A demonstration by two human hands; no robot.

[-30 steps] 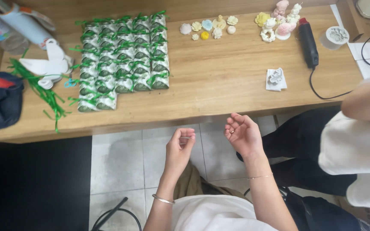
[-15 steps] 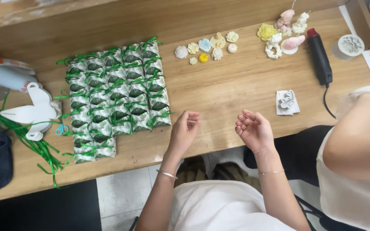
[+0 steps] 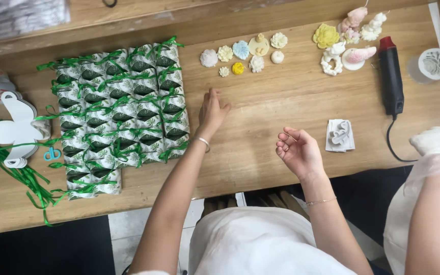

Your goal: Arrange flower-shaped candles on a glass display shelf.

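Left hand [image 3: 212,111] flat on bench [image 3: 281,107], grip apart — just beside green-ribboned packets [image 3: 120,114]. Right hand [image 3: 297,152] palm-up, fingers loosely curled, grip empty.

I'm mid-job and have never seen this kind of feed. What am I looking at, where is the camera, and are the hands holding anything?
There is no machine here: a person works with bare hands, and the single camera sits on their head, looking down. The left hand rests fingers-down on the wooden table, beside a block of small leaf-print packets tied with green ribbon. The right hand hovers palm-up near the table edge with fingers curled; it seems to hold nothing. Further back lie small pastel flower-shaped pieces, a black and red corded tool and a white mould. Another person's arm shows at the right.
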